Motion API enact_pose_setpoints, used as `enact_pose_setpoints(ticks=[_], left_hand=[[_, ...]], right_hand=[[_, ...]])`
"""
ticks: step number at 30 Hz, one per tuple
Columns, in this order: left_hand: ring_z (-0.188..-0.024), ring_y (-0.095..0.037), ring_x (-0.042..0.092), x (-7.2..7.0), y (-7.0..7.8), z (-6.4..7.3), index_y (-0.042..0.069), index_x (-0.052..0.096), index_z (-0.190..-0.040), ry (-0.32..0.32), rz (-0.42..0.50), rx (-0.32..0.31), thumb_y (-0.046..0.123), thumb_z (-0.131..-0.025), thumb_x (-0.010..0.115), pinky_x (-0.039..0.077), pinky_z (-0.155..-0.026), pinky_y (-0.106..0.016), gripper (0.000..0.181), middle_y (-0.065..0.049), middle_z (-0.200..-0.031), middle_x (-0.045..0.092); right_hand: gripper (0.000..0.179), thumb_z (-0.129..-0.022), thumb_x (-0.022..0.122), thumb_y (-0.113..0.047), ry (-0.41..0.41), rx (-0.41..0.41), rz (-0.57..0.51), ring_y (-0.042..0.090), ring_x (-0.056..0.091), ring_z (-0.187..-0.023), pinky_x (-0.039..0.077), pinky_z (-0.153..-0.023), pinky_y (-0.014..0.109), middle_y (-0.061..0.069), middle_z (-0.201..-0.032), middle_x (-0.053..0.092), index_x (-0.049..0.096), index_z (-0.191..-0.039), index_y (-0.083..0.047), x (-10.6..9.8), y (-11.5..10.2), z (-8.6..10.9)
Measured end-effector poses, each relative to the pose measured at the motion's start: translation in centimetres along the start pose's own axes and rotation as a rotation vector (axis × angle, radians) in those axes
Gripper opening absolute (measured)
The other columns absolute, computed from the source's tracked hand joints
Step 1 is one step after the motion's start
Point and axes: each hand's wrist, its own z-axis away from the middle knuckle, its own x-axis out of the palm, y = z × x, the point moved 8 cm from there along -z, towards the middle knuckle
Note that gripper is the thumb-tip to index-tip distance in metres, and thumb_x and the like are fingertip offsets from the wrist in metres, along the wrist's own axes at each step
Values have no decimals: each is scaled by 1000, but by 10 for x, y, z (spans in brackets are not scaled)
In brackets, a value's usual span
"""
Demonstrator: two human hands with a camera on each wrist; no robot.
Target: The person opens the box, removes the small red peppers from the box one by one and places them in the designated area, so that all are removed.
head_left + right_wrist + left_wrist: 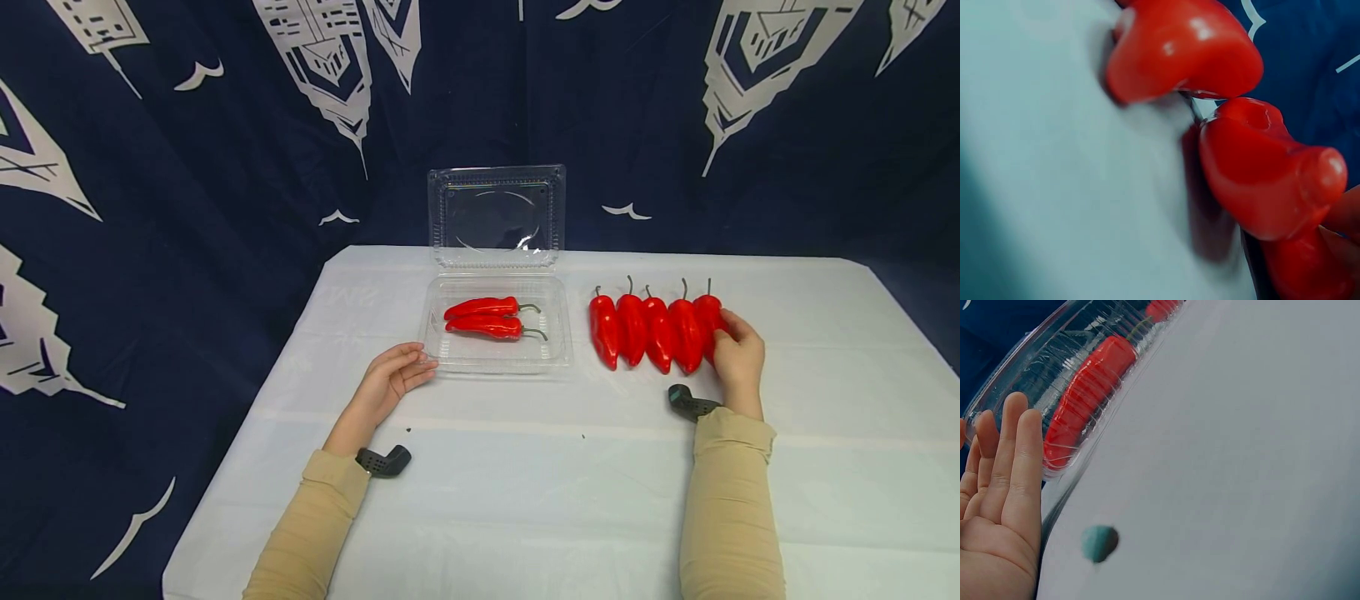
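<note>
A clear plastic clamshell box (pixel 487 360) stands with its lid (pixel 497 217) raised. Two red chili peppers (pixel 483 327) lie side by side in its base, stems to the right. My left hand (pixel 393 377) is at the base's front left corner, fingers nearly straight and holding nothing; in the left wrist view, its fingers (pixel 1027 450) overlap the box's wall. Several more red peppers (pixel 632 329) form a row to the right of the box, stems pointing away. With thumb and fingers, my right hand (pixel 738 354) grips the rightmost pepper (pixel 707 317), partly covering it.
A white cloth covers the table (pixel 540 500). Behind it hangs a dark blue curtain (pixel 480 108) with white building prints. Black wrist cameras (pixel 384 461) are strapped to both wrists. Small dark specks lie on the cloth in front of the box.
</note>
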Motion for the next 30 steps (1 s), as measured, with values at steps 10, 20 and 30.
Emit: enact_pose_setpoints(ticks=[10,20,30], left_hand=[[-92,-19,66,0,0,0,-11,40,-120,2,1,-4,-1,-99,36,52,-90,-36,24,-6,-91,62],[-91,-19,67,0,0,-1,-12,38,-122,3,-6,-3,-1,-99,35,52,-89,-36,25,-6,-91,62],[-91,-19,67,1,1,1,-10,41,-119,4,-4,1,-1,-99,36,52,-89,-35,22,-6,-91,62]], right_hand=[[51,-96,32,-10,-2,26,-14,28,36,-132,38,-105,34,11,-149,31,29,-148,-12,1,4,-1],[50,-98,34,-12,2,15,-3,28,34,-133,35,-107,34,11,-150,30,28,-148,-12,1,3,-2],[51,-97,40,-21,82,22,-26,22,31,-136,31,-109,33,8,-150,31,32,-147,-14,-8,-1,1]])
